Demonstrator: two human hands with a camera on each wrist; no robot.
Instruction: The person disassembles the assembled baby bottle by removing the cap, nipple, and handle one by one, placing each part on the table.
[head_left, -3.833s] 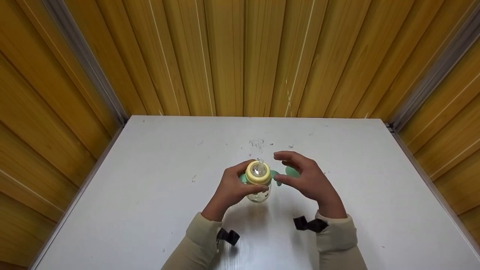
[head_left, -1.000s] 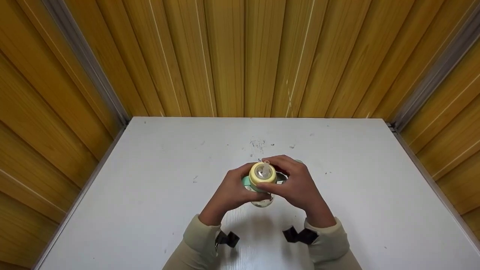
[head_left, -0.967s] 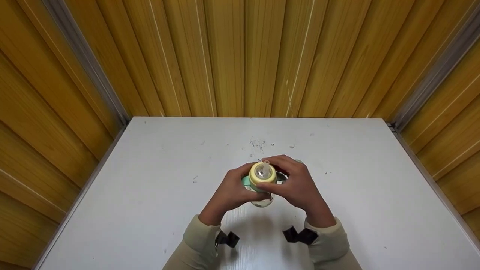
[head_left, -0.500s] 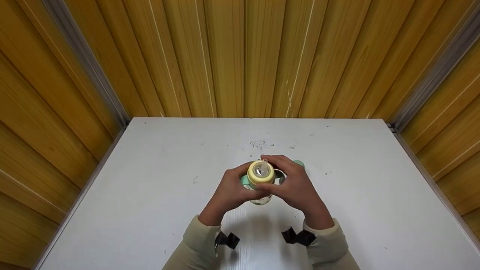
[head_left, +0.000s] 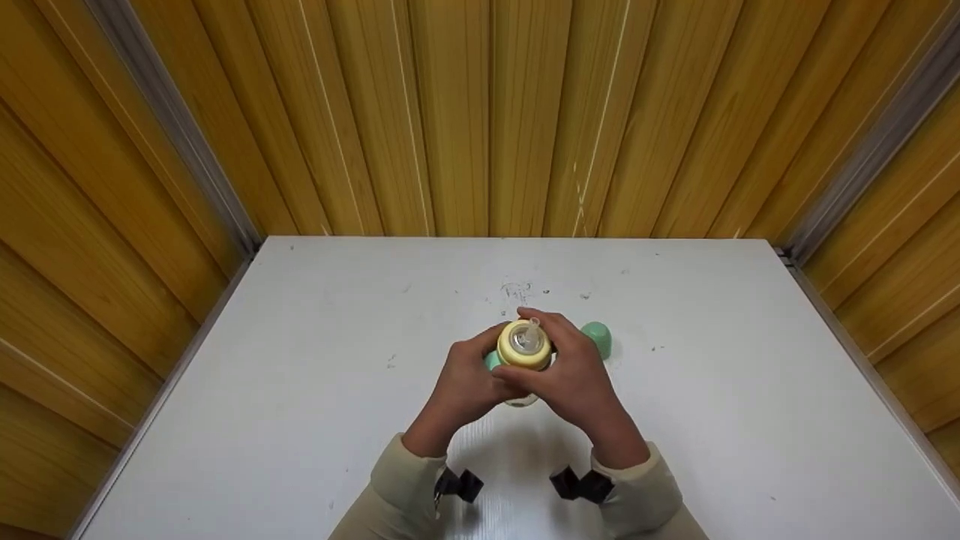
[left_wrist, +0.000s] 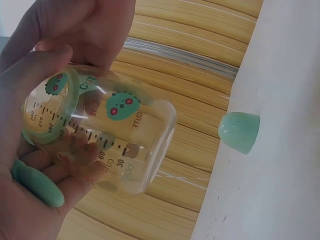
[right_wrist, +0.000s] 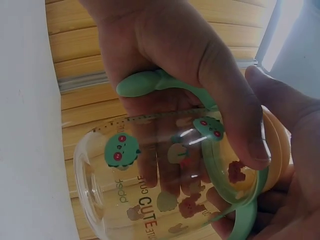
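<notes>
A clear baby bottle with green printed figures and volume marks is held between both hands, over the table. Its yellow collar and clear nipple face up toward the head camera. My left hand grips the bottle from the left, near a green handle at the palm. From the right, my right hand curls round the neck just under the collar, its thumb across the front. The right wrist view shows another green handle beside that palm. Much of the bottle's body is hidden by the hands in the head view.
A green domed cap stands on the white table, just beyond the right hand. Wood-patterned panels rise behind the table and on both sides. Black camera mounts stick out from the wrists.
At first the right hand was spread beside the right handle; it has since taken hold of the neck. Within the last second it slid slightly left round the bottle, uncovering the green cap.
</notes>
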